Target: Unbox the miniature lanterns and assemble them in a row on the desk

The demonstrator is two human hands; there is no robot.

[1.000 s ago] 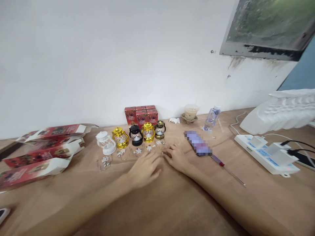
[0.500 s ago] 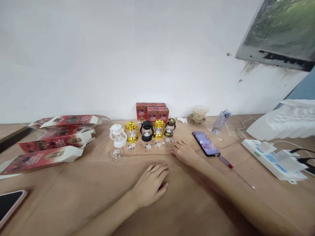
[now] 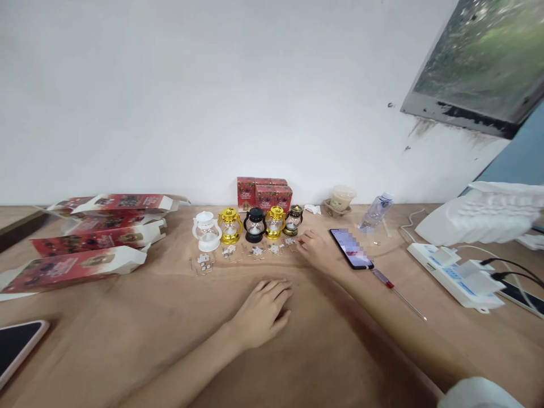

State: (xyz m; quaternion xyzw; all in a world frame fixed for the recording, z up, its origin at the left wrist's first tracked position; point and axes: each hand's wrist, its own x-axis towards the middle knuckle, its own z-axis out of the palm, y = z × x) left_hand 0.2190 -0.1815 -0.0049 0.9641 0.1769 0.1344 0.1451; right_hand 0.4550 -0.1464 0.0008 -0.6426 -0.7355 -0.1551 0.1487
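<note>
Laid out across the centre of the frame on a brown table [image 3: 106, 334], just in front of five small lanterns [image 3: 255, 225] in white, gold, black and bronze: sets of small white pieces and thin, bent silvery wire [image 3: 290, 241]. Probably light, with wire likely to bend; best pinched along a straight stretch. Near the bronze end, right hand [image 3: 315, 250] palm down, fingers slightly curled beside the nearest set; impossible to tell if pinching. At lower centre, left hand [image 3: 261, 313] flat, thumb apart, nothing visibly held.
</note>
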